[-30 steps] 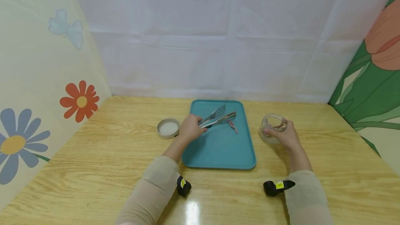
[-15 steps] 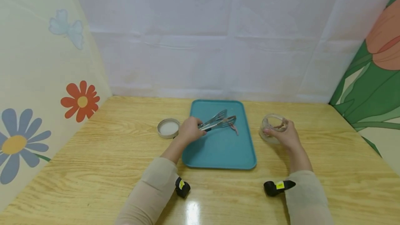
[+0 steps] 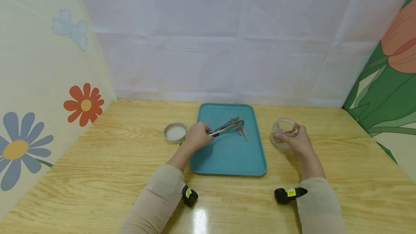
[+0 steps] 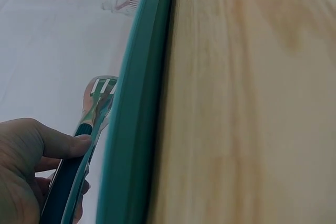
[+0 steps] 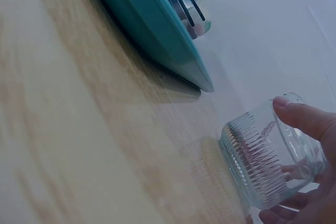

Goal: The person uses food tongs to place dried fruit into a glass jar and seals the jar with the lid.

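Observation:
My left hand [image 3: 198, 135] grips metal food tongs [image 3: 227, 125] by their dark handles, over the left side of the blue-green tray [image 3: 227, 158]. The slotted tips are close together, low over the tray, and overlap thin pinkish strips [image 3: 244, 135] lying there. In the left wrist view the thumb presses along the tongs' handle [image 4: 68, 182]. Off the tray's right side, my right hand [image 3: 297, 141] holds a clear ribbed glass jar [image 5: 257, 156], thumb at the rim and fingers around the far side. The jar stands upright and lidless on the table, with a little pinkish stuff inside.
A round lid [image 3: 175, 133] with a pale inside lies on the wooden table [image 3: 107, 176], just left of the tray. A white cloth backdrop [image 3: 221, 46] closes off the back. Painted panels stand at both sides.
The tongs' tips have come down toward the pinkish strips and drawn closer together. One strip has shifted slightly on the tray. The right hand and jar stay in place.

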`<state>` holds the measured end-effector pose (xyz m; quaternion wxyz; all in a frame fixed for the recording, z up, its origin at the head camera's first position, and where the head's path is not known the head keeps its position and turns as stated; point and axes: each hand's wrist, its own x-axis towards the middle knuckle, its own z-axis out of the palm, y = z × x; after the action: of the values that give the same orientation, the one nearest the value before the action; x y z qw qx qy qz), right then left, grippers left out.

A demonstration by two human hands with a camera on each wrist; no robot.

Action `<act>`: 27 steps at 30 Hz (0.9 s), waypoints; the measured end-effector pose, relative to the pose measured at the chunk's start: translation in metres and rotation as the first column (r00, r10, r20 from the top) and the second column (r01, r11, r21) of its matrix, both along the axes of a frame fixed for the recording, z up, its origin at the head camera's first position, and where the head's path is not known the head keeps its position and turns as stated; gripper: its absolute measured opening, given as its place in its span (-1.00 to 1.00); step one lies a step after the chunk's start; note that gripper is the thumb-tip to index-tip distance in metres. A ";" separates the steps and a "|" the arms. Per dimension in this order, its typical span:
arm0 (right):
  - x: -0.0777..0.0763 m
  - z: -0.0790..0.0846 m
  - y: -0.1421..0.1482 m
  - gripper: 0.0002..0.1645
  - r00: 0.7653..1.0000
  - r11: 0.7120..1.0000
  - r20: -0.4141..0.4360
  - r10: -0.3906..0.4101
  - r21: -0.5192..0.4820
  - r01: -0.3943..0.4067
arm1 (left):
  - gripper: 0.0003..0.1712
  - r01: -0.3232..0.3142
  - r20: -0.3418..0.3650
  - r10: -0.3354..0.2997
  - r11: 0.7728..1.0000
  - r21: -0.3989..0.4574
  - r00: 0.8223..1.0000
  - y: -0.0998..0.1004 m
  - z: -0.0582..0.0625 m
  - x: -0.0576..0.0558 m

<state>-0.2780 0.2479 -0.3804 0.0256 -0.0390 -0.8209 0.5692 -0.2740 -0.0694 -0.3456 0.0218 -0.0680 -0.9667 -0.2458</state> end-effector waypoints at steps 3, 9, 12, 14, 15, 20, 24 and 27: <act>0.009 0.014 -0.005 0.31 1.000 1.000 0.022 0.003 0.005 -0.003 | -0.82 -0.008 -0.011 0.008 1.000 -0.014 1.000 0.001 0.000 0.001; 0.013 0.019 -0.008 0.27 0.999 1.000 0.034 -0.004 0.011 0.004 | -0.87 -0.015 -0.039 0.013 0.999 -0.050 0.999 0.002 0.001 0.004; 0.012 0.017 -0.008 0.28 0.999 1.000 0.028 -0.015 0.014 0.015 | -0.89 -0.016 -0.044 0.014 0.998 -0.056 0.999 0.003 0.001 0.005; 0.011 0.016 -0.008 0.30 0.999 1.000 0.029 -0.023 0.007 0.023 | -0.90 -0.018 -0.043 0.015 0.998 -0.054 0.999 0.003 0.000 0.005; 0.011 0.016 -0.007 0.30 0.999 1.000 0.028 -0.015 0.008 0.015 | -0.90 -0.020 -0.042 0.018 0.998 -0.052 0.999 0.003 0.000 0.005; 0.011 0.016 -0.007 0.29 0.999 1.000 0.033 -0.007 0.002 0.007 | -0.87 -0.032 -0.024 0.031 0.999 -0.035 0.999 0.003 0.001 0.005; 0.012 0.017 -0.006 0.26 0.999 1.000 0.033 0.011 0.013 -0.011 | -0.85 -0.034 -0.016 0.034 0.999 -0.029 0.999 0.003 0.002 0.006; 0.012 0.017 -0.006 0.24 0.999 1.000 0.027 0.018 0.019 -0.018 | -0.83 -0.032 -0.010 0.032 0.999 -0.030 0.999 0.004 0.003 0.006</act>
<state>-0.2657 0.2423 -0.3633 0.0098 -0.0390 -0.8269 0.5608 -0.2677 -0.0652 -0.3422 0.0290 -0.0540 -0.9712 -0.2302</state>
